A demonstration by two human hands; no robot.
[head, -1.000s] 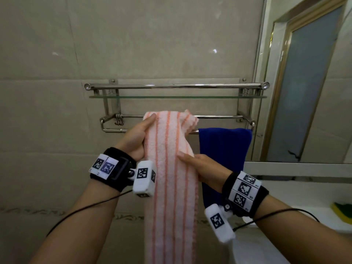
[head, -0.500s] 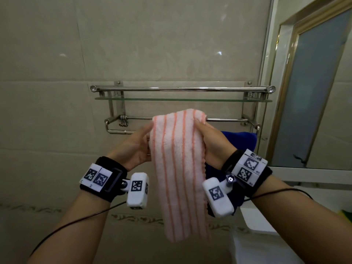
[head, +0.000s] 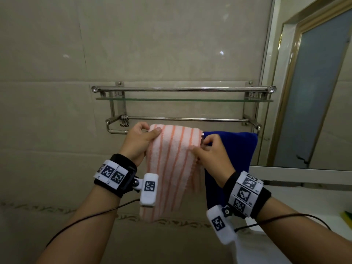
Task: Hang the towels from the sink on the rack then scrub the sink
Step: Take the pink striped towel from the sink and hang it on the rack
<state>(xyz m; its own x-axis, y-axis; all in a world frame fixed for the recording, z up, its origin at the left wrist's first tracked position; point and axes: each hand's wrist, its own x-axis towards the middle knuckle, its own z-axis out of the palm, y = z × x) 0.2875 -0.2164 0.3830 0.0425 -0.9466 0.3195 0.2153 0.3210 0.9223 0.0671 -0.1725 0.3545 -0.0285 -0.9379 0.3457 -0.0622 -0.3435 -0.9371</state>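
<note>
A pink towel with orange stripes (head: 171, 161) is draped over the front lower bar of the steel wall rack (head: 182, 89) and hangs down in front. My left hand (head: 140, 141) grips its upper left edge at the bar, thumb on the front. My right hand (head: 211, 153) pinches the towel's right edge just below the bar. A dark blue towel (head: 240, 149) hangs on the same bar directly to the right, partly behind my right hand. Only a white corner of the sink (head: 253, 242) shows at the lower right.
The rack has a glass shelf (head: 182, 100) and small hooks (head: 123, 121) at its left end. A mirror with a metal frame (head: 312, 92) stands to the right. A yellow-green sponge (head: 347, 216) lies on the white ledge at the right edge. Tiled wall behind.
The striped towel went from held bunched in front of the rack to draped over the front bar. My right hand shifted from its top down to its right edge.
</note>
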